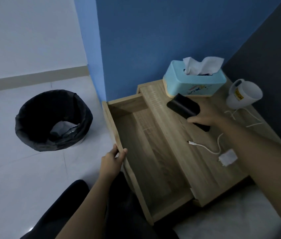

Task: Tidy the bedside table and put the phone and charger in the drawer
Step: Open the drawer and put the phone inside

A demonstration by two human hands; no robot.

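Presently the right hand (pixel 203 116) grips the slim, rigid, likely slippery phone (pixel 182 107) by its long edges at two o'clock above the bedside table (pixel 176 135), while the left hand (pixel 112 161) pinches the open drawer (pixel 146 152) front, and the light, floppy charger (pixel 227 157) lies at four o'clock.

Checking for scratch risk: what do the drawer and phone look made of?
Drawer: pale wood-grain board, probably matte laminate; streaked grain shows on base and walls. Phone: smooth black casing, glass or plastic unclear, faint sheen; held in right hand.
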